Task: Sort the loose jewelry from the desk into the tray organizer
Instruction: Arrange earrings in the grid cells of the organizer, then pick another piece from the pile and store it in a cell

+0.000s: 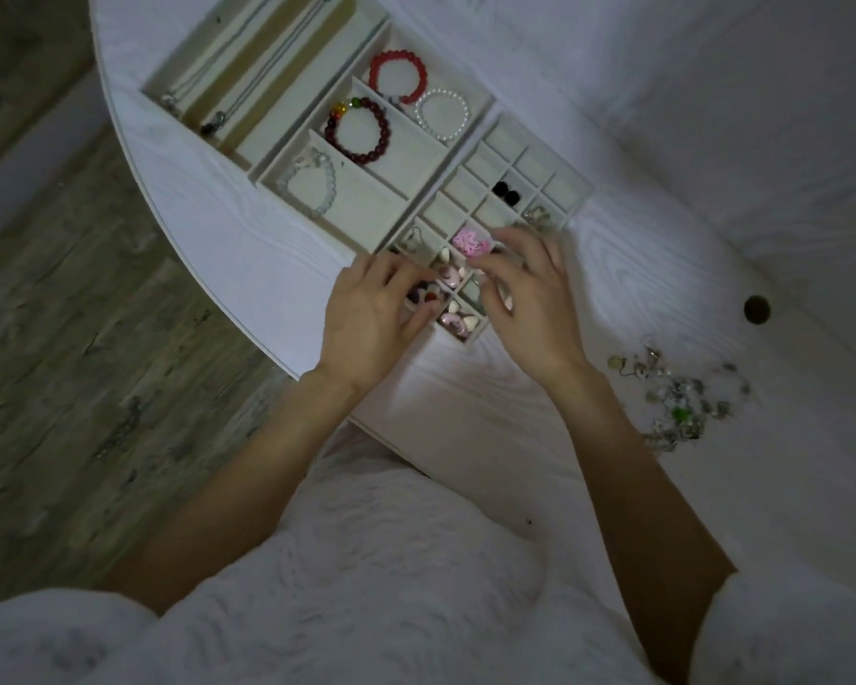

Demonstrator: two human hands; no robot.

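A cream grid tray point(559, 182) of small cells lies on the white desk point(490, 388). Its near cells hold a pink flower piece point(468, 241), pale shell-like earrings point(458, 324) and small coloured pieces point(423, 294). My left hand point(374, 321) hovers over the near left cells, with its fingers and thumb curled around the coloured pieces; whether it grips them is unclear. My right hand point(527, 299) is over the near right cells, and its fingertips pinch something small and pale. A loose jewelry pile point(678, 398) lies on the desk to the right.
Behind the grid tray is a bracelet tray point(416, 175) with a red bracelet point(397, 76), a dark red one point(358, 131), a pearl one point(443, 113) and a clear one point(310, 182). A necklace tray point(248, 76) sits far left. A round hole point(757, 310) marks the desk.
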